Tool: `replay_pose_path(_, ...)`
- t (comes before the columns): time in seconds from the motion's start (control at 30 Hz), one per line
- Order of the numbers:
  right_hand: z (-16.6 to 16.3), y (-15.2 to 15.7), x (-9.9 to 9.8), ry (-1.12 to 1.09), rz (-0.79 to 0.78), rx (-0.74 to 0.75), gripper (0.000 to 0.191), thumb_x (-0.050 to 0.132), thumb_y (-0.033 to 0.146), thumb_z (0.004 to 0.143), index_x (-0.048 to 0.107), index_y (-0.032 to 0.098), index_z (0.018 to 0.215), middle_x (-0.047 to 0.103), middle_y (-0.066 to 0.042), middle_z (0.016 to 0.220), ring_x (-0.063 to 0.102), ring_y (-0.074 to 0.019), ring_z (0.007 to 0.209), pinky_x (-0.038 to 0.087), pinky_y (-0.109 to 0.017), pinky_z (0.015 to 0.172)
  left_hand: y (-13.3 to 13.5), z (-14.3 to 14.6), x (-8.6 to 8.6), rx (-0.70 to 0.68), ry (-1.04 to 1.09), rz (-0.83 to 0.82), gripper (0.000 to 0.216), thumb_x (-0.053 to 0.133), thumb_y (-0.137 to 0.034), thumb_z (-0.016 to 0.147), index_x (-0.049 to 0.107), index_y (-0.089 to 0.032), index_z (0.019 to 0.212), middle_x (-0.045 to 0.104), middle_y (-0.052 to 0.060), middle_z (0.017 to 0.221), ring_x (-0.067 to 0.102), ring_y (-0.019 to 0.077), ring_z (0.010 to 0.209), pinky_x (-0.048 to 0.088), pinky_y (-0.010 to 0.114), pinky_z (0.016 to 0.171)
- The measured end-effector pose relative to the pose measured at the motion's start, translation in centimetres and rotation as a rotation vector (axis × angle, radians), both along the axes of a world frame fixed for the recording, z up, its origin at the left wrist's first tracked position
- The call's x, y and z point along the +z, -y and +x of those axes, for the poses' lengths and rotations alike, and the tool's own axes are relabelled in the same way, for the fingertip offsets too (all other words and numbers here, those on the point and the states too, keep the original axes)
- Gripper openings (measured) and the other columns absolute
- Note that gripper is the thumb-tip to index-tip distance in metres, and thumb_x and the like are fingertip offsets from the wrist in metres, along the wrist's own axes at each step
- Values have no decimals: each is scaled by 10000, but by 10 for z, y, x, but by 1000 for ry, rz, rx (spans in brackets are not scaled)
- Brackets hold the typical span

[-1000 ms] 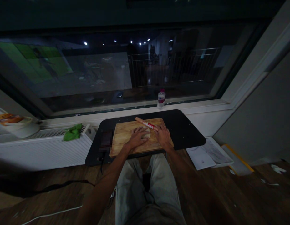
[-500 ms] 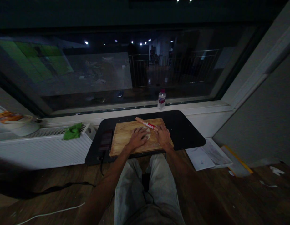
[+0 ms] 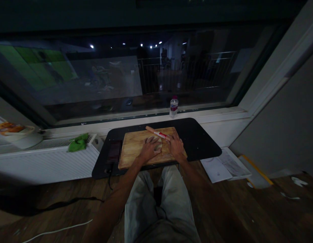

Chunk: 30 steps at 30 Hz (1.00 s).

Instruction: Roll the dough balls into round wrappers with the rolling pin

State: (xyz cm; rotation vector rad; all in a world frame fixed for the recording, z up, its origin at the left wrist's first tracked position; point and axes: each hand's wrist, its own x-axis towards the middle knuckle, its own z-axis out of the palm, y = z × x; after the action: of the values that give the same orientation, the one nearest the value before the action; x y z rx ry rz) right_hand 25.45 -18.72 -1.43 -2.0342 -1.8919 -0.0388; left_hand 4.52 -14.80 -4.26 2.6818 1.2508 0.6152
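A wooden cutting board (image 3: 132, 152) lies on a small black table. On it is a pale, flat round of dough (image 3: 159, 147), partly hidden by my left hand (image 3: 150, 148). The fingers of that hand are spread over the dough and touch it. My right hand (image 3: 176, 145) is at the board's right side, its fingers closed over the near end of a wooden rolling pin (image 3: 157, 133). A red and white label wraps the pin, which slants away to the upper left across the board's far edge.
The black table (image 3: 200, 141) stands against a window sill that holds a water bottle (image 3: 174, 107). A dark, blurred object (image 3: 114, 151) lies left of the board. A green cloth (image 3: 78, 142) and white bowl (image 3: 26, 137) sit by the radiator (image 3: 50, 165). Papers (image 3: 223, 165) lie at right.
My left hand's fingers have shifted slightly over the dough. The right hand and the rolling pin stay in nearly the same place, and the view has tilted a little.
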Motion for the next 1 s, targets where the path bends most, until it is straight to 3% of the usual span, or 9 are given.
replay_pose_path(0.13,0,0,0,0,-6,2,392,531,301,1175,680,230,1531,683,-170,1566,569,-298,1516,479,-421,1187,5,-4,6,-36,38,-12,393,658,-380,1098,757,-331,1475,705,45,1623,544,291,1558,311,582,1378)
replay_pose_path(0.27,0,1,3,-1,-18,7,414,526,285,1173,671,232,1557,690,-167,1557,568,-294,1520,470,-413,1199,13,-8,12,-38,82,-24,237,670,-322,1093,880,-283,1195,815,82,1411,676,285,1342,459,532,1243)
replay_pose_path(0.33,-1,1,5,-4,-30,8,421,524,281,1171,669,234,1564,699,-168,1539,593,-293,1490,470,-413,1200,15,-10,16,-44,99,-33,214,693,-279,1071,895,-279,1142,834,81,1352,697,283,1287,498,511,1185)
replay_pose_path(0.53,-2,4,8,6,-34,-12,391,560,290,1164,689,246,1530,625,-166,1648,569,-293,1529,461,-395,1213,14,-12,26,-110,73,-44,195,706,-268,1067,900,-260,1063,858,72,1233,709,276,1222,527,456,1151)
replay_pose_path(0.67,-2,4,9,9,-40,-8,383,550,309,1173,695,240,1520,679,-157,1575,593,-298,1501,473,-394,1199,15,-8,33,-139,18,-31,205,689,-280,1080,888,-245,1045,856,80,1198,710,277,1185,533,448,1153)
replay_pose_path(1.0,0,0,2,5,-9,-4,393,552,311,1163,699,251,1522,670,-158,1594,537,-310,1567,474,-424,1219,29,11,45,-30,-86,-15,171,691,-238,1043,849,-212,980,818,145,1133,691,343,1182,547,495,1081)
